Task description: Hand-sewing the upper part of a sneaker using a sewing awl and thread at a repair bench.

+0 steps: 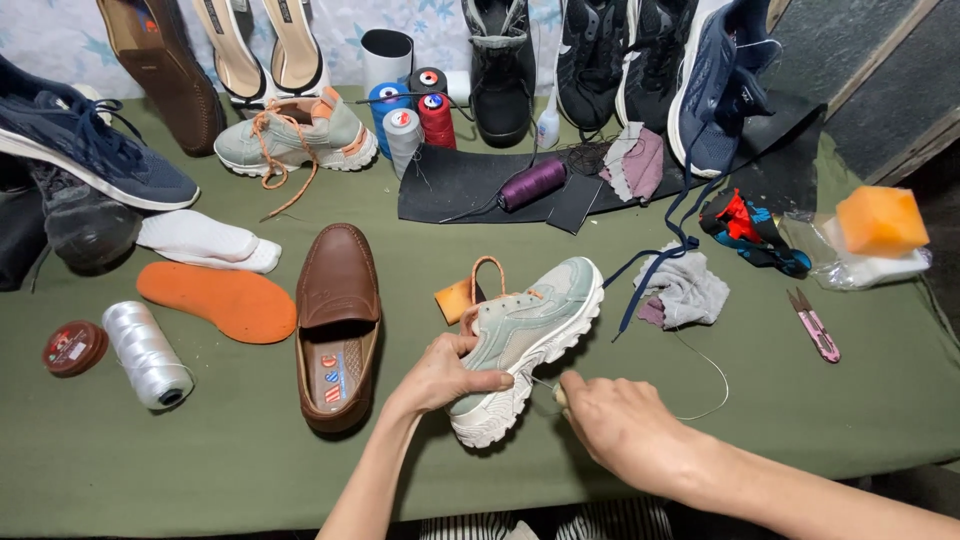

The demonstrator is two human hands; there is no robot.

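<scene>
pale green sneaker (525,335), white sole, orange laces

- Sneaker (527,335) lies on the table (200,450), between left hand (445,375) and right hand (615,420).
- Loafer (338,325) lies just left of it.
- Snips (813,325) lie well right.

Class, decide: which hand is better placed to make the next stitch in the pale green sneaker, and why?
Probably the right hand: it pinches something small with thread at the sneaker sole, while the left hand grips the shoe.
</scene>
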